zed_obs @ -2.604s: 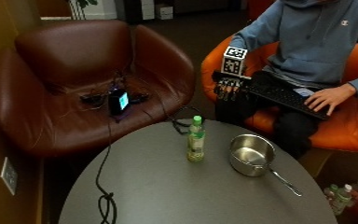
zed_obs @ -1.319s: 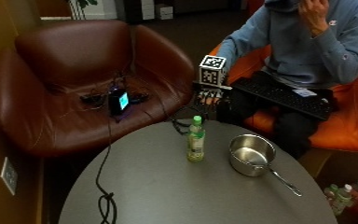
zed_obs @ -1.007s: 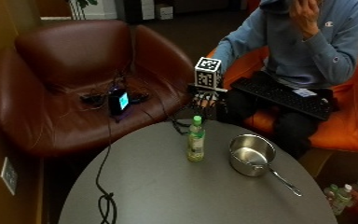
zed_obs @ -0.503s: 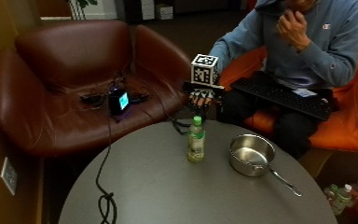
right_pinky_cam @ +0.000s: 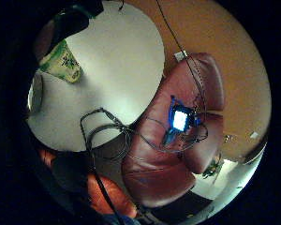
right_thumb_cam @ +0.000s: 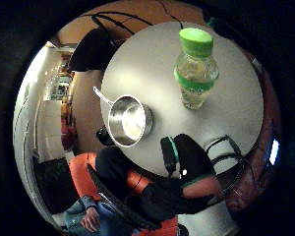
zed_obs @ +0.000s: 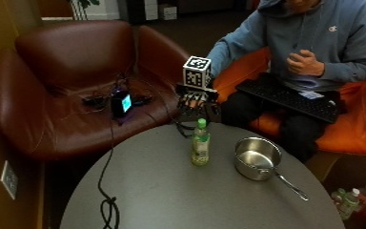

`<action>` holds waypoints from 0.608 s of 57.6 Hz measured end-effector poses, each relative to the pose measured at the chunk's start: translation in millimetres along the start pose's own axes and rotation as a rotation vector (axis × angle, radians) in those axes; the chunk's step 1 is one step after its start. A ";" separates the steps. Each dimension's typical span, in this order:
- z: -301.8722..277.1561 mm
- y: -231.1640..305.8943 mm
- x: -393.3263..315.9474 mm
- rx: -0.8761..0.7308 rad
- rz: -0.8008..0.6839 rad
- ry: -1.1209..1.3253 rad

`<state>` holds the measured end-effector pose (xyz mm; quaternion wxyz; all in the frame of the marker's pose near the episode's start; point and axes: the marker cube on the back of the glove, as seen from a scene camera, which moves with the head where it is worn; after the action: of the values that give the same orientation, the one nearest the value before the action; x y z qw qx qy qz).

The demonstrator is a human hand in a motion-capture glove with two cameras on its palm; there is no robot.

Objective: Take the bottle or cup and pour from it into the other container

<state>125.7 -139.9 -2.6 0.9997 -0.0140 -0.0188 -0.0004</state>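
A clear bottle [zed_obs: 200, 145] with a green cap and green label stands upright near the back of the round grey table [zed_obs: 170, 195]. To its right sits a small steel pot [zed_obs: 257, 158], its handle pointing to the front right. My gloved right hand [zed_obs: 194, 102] hovers just behind and above the bottle's cap, fingers hanging down and spread, holding nothing. The thumb side palm view looks down on the bottle [right_thumb_cam: 196, 69] and the pot [right_thumb_cam: 128, 120], apart from each other. In the little finger side palm view the bottle [right_pinky_cam: 61, 63] stands on the table.
A brown leather armchair [zed_obs: 75, 71] beside the table holds a device with a lit screen [zed_obs: 121, 102]. Its black cable [zed_obs: 106, 200] runs over the table's left side. A keyboard [zed_obs: 290, 98] lies on the person's lap. Small bottles [zed_obs: 354, 198] stand on the floor.
My gloved hand has come from the lap to the table's back edge, ending just above and behind the bottle. Bottle and pot have not moved.
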 end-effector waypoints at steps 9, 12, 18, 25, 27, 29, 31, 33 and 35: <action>5.6 -3.2 11.9 -0.056 -0.016 -0.031; 6.9 -7.9 16.5 -0.072 -0.029 -0.052; 10.2 -19.3 19.8 -0.126 -0.071 -0.158; 19.0 -27.3 24.0 -0.205 -0.130 -0.353; 19.9 -33.1 23.8 -0.217 -0.141 -0.398; 21.5 -38.0 24.2 -0.236 -0.154 -0.438; 23.4 -43.9 24.0 -0.256 -0.169 -0.483; 26.4 -49.0 23.6 -0.278 -0.183 -0.529; 31.3 -51.3 24.2 -0.305 -0.196 -0.566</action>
<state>148.7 -190.3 31.0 0.9364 -0.1611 -0.2968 -0.0954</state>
